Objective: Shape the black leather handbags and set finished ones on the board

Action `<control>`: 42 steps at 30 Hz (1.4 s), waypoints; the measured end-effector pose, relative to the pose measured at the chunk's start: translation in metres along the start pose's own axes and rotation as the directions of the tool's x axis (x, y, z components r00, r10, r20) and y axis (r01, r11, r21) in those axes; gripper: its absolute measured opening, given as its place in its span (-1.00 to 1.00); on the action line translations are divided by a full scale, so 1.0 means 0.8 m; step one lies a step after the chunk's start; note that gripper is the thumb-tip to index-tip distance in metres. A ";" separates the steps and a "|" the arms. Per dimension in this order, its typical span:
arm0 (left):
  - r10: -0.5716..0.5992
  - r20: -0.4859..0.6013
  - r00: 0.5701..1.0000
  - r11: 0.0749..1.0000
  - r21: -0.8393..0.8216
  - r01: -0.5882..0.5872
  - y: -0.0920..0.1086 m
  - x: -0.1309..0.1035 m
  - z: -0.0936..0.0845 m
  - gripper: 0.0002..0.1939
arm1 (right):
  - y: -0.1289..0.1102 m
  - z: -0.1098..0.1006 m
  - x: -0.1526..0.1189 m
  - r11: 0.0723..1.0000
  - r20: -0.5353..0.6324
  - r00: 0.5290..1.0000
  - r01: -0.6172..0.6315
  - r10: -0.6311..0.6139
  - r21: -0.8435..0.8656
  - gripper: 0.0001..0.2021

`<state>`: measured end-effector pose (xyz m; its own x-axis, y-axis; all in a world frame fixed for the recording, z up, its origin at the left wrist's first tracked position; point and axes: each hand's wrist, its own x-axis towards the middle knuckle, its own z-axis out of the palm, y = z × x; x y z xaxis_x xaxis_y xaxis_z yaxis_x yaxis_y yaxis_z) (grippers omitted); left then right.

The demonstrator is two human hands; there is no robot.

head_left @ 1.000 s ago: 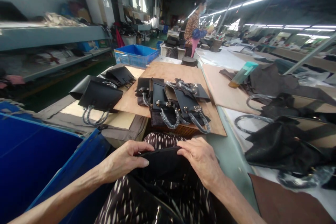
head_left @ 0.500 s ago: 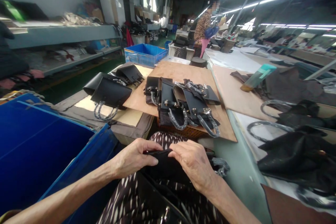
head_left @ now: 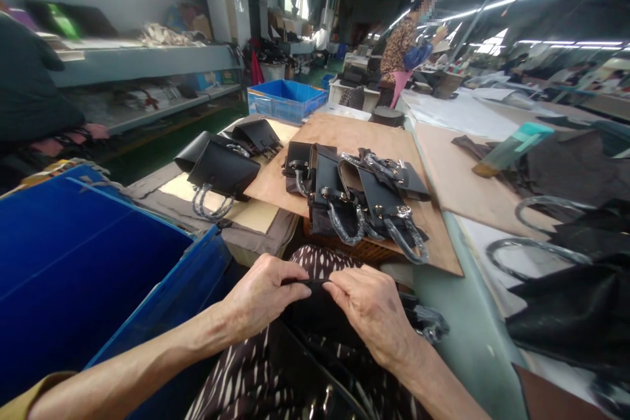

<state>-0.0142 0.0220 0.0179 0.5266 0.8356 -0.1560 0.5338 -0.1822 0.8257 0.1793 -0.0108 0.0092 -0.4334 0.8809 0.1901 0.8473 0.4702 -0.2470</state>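
Observation:
A black handbag (head_left: 315, 315) lies in my lap on patterned brown-and-white cloth. My left hand (head_left: 273, 289) pinches the bag's top edge between thumb and fingers. Close beside it, my right hand (head_left: 367, 298) grips the same edge, fingers curled over it. Metal fittings show on the bag's lower part near the bottom of the view. A plastic-wrapped handle (head_left: 432, 323) sticks out past my right hand. Much of the bag is hidden by my hands and its own dark folds.
Several black handbags with wrapped handles (head_left: 347, 226) rest on a brown board (head_left: 275, 187) ahead. Two more black bags (head_left: 224, 167) lie to its left. A blue bin (head_left: 98, 262) stands at my left. Dark bags (head_left: 581, 308) cover the right bench. A person (head_left: 398, 52) stands farther back.
The view has turned slightly left, so the surroundings sit farther right. Both hands keep hold of the bag's edge, and my left thumb has moved closer to my right hand.

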 end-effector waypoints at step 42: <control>-0.061 0.065 0.996 0.995 0.080 0.055 0.022 -0.001 0.000 -0.78 | 0.075 -0.054 -0.070 0.928 0.139 0.946 -0.316 0.293 0.196 -0.76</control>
<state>-0.0051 0.0183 0.0329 0.5351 0.8099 -0.2405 0.6132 -0.1765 0.7699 0.2679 -0.0344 0.0250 -0.2045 0.9786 -0.0241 0.8634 0.1688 -0.4754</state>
